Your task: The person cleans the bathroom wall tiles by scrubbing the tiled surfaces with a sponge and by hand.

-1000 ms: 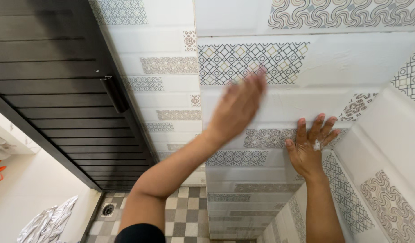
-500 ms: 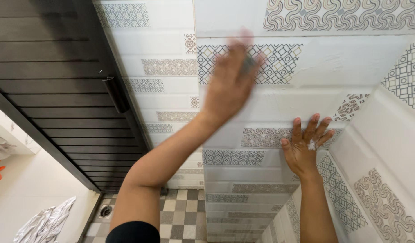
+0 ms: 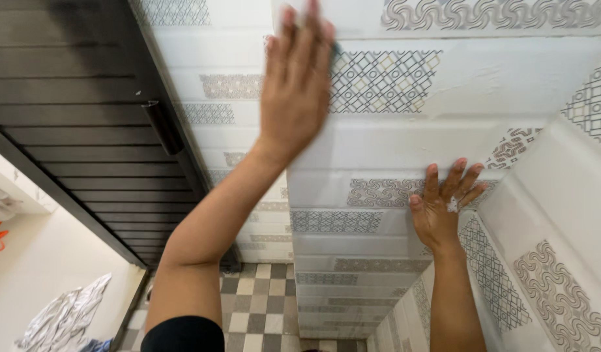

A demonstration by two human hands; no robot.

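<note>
Head view. Left hand is raised high against the glossy white wall tiles with grey patterned bands, fingers together and pressed flat over a small pad or cloth, of which only a dark greenish edge shows past the fingertips. The pad lies on the upper tile row, at the left edge of a grey lattice-patterned tile. The hand is slightly blurred.

Right hand is lower, near the wall corner, palm flat on the tile, fingers spread apart, holding nothing. A fleck of white foam or residue sits on its fingers.

To the left stands a dark slatted door with a dark bar handle. Below is a grey-and-white chequered floor. A crumpled pale cloth lies on the lighter floor beyond the door threshold.

Judgement: the step in hand looks like scrubbing the upper tiles, with the right hand as a brace. The next stroke calls for firm, even pressure across the patterned tile while the braced palm keeps from slipping on the glossy surface.
</note>
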